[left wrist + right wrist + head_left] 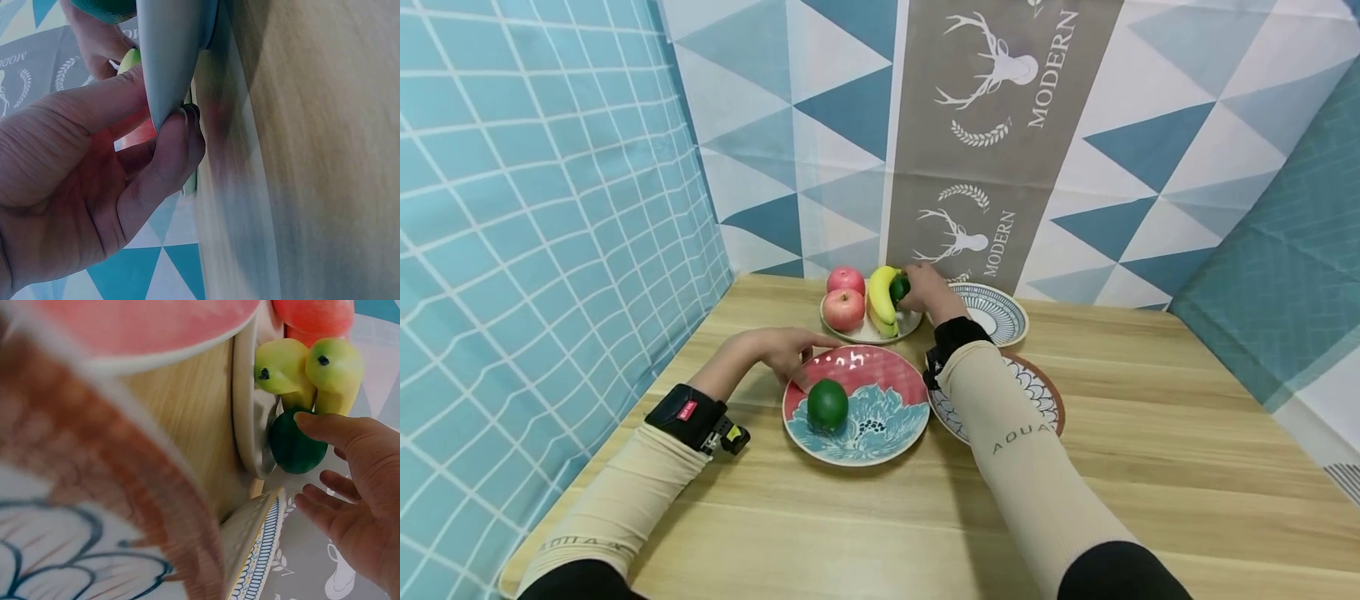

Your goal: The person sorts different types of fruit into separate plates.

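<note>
Left hand, head view: the left hand (782, 350) is at the left rim of the flower plate (883, 433), whose right edge sits just beside the brown-rimmed plate (1048, 388).
Near green fruit, head view: the near green fruit (827, 406) lies on the flower plate's left part, blue petals showing to its right.
Right hand, head view: the right hand (928, 292) is over the white plate's (867, 336) right edge, at the far green fruit (898, 288), right of the bananas (882, 302).
Room, head view: the table's (775, 517) wood stretches from the flower plate toward the near side; the blue-lined plate (1002, 321) sits far right, close to the wall (842, 125).
Rim, left wrist view: the left hand holds the flower plate's rim in a narrow pinch.
Thumb, right wrist view: the right hand's thumb touches the far green fruit, lower fingers spread wide; whether it grips, I cannot tell.
Gap, right wrist view: wood shows between flower plate and white plate.
</note>
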Demonstrator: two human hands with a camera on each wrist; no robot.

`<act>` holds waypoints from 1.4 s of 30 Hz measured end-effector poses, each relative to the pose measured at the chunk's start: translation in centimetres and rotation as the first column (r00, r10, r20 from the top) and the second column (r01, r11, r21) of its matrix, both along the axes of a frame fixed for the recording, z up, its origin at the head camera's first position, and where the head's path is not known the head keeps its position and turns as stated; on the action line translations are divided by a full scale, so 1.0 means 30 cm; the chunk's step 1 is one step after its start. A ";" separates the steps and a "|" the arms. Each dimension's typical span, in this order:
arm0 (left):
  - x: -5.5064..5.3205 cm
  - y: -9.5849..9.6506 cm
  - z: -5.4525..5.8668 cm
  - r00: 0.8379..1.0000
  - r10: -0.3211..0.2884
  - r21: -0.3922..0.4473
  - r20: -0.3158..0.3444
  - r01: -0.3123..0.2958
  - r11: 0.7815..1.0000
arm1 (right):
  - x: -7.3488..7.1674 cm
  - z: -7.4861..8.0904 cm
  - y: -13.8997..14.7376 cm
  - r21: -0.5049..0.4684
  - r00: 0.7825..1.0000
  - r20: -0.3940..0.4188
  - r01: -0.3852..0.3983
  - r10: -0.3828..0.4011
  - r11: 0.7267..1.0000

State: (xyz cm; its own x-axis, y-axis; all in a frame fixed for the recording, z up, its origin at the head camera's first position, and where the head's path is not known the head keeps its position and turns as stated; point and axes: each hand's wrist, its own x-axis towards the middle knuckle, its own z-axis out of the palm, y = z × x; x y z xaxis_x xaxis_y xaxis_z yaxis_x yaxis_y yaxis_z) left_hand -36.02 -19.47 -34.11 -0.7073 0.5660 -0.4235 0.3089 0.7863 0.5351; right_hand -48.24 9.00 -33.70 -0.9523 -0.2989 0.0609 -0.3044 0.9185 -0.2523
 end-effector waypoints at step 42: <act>-0.005 -0.001 0.001 1.000 0.019 -0.013 -0.001 -0.019 1.000 | -0.025 -0.065 -0.032 -0.167 0.997 0.053 0.072 -0.064 0.983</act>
